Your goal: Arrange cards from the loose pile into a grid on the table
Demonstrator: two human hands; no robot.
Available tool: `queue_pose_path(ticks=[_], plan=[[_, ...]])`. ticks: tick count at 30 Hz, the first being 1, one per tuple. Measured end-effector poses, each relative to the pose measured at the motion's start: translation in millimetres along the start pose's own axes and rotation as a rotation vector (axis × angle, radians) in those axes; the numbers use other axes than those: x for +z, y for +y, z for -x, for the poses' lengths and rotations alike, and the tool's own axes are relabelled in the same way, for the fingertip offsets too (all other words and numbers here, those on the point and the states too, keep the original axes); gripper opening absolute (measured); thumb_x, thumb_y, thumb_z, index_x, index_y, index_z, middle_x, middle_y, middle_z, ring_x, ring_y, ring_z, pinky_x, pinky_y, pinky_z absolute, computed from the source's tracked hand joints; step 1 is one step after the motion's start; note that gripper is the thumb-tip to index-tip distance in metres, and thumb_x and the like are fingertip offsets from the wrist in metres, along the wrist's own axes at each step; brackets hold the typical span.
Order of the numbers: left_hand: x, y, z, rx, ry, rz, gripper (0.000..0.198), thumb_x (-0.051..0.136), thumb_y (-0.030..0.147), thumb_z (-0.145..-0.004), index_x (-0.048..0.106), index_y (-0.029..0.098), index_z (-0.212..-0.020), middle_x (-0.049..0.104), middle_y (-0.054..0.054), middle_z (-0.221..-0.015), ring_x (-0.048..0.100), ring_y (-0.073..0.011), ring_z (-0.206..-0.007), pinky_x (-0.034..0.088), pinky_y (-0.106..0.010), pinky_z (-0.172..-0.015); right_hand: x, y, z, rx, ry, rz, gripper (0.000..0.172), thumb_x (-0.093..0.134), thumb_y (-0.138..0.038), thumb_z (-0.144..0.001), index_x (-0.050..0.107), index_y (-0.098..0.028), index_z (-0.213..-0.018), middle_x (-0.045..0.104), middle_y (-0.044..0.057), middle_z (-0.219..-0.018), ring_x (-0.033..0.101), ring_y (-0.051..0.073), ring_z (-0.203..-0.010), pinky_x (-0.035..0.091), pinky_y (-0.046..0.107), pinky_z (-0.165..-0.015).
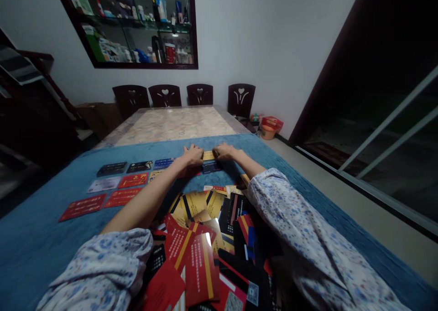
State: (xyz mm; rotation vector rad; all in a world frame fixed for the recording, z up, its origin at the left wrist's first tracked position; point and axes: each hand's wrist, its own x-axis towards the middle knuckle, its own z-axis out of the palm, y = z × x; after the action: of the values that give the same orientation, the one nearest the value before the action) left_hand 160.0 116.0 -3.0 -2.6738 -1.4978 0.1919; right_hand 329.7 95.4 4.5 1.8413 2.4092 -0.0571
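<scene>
Yellow card (208, 155): small, flat and oblong, with faint print too small to read; lies on the blue cloth (37, 251) between both hands.
Left hand (193, 155): at the card's left end, fingers bent; whether they pinch it, cannot tell.
Right hand (224, 152): at the right end, fingers curled downward; grip likewise cannot be told.
Dark card (211, 167): just on the near side of the yellow one.
Laid-out cards (134, 180): rows at left, in black, blue, silver, red and yellow.
Card pile (201, 270): red, gold and black, overlapping at various angles, between the forearms.
Obstruction: left forearm (147, 206) hides part of the laid-out rows.
Bench (178, 121): patterned top showing beyond the cloth; dark chairs (123, 100) behind.
</scene>
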Motion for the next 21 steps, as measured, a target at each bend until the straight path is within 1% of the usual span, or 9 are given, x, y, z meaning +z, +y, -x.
queue_pose_path(ticks=[3,5,9,12,16,21], plan=[[0.6,0,-1,-0.015,-0.012,0.007,0.044,0.054,0.021,-0.078,0.065,0.019,-0.121,0.059,-0.018,-0.133,0.043,-0.0378,-0.129,0.034,-0.068,-0.105,2,0,-2,-0.009,0.006,-0.014,0.037,0.061,-0.024,-0.084,0.070,-0.024,-0.119,0.064,0.014,-0.131,0.059,0.032,-0.119,0.053,0.040,-0.089],[0.9,0,-2,-0.017,-0.014,0.008,0.045,0.054,0.021,-0.078,0.065,0.019,-0.122,0.058,-0.018,-0.134,0.043,-0.0381,-0.130,0.034,-0.068,-0.105,3,1,-3,-0.015,0.012,-0.017,0.037,0.061,-0.024,-0.084,0.070,-0.024,-0.119,0.065,0.014,-0.130,0.060,0.032,-0.119,0.053,0.040,-0.088],[0.9,-1,-2,-0.022,-0.024,0.009,0.041,0.054,0.020,-0.079,0.067,0.017,-0.118,0.058,-0.020,-0.134,0.044,-0.0379,-0.129,0.034,-0.067,-0.106,6,3,-4,-0.021,0.041,-0.023,0.042,0.059,-0.025,-0.085,0.067,-0.024,-0.127,0.066,0.015,-0.131,0.061,0.031,-0.118,0.052,0.037,-0.087],[-0.4,-1,-1,-0.022,-0.019,0.013,0.039,0.055,0.020,-0.078,0.068,0.018,-0.115,0.059,-0.019,-0.133,0.044,-0.0377,-0.129,0.034,-0.066,-0.106,9,5,-5,-0.030,0.070,-0.050,0.045,0.056,-0.027,-0.087,0.065,-0.024,-0.131,0.068,0.013,-0.128,0.063,0.028,-0.115,0.051,0.033,-0.086],[-3.4,1,0,-0.015,-0.039,0.000,0.036,0.054,0.018,-0.077,0.070,0.017,-0.110,0.062,-0.019,-0.128,0.046,-0.0374,-0.127,0.037,-0.064,-0.104,11,5,-5,-0.042,0.083,-0.063,0.040,0.058,-0.027,-0.086,0.070,-0.026,-0.124,0.072,0.008,-0.122,0.065,0.025,-0.111,0.049,0.028,-0.084],[-4.6,4,0,-0.020,-0.031,-0.003,0.034,0.055,0.018,-0.076,0.071,0.018,-0.106,0.064,-0.018,-0.125,0.047,-0.0374,-0.125,0.040,-0.061,-0.101,11,3,-3,-0.032,0.097,-0.048,0.040,0.061,-0.025,-0.083,0.071,-0.027,-0.122,0.071,0.008,-0.124,0.065,0.025,-0.112,0.049,0.027,-0.083]])
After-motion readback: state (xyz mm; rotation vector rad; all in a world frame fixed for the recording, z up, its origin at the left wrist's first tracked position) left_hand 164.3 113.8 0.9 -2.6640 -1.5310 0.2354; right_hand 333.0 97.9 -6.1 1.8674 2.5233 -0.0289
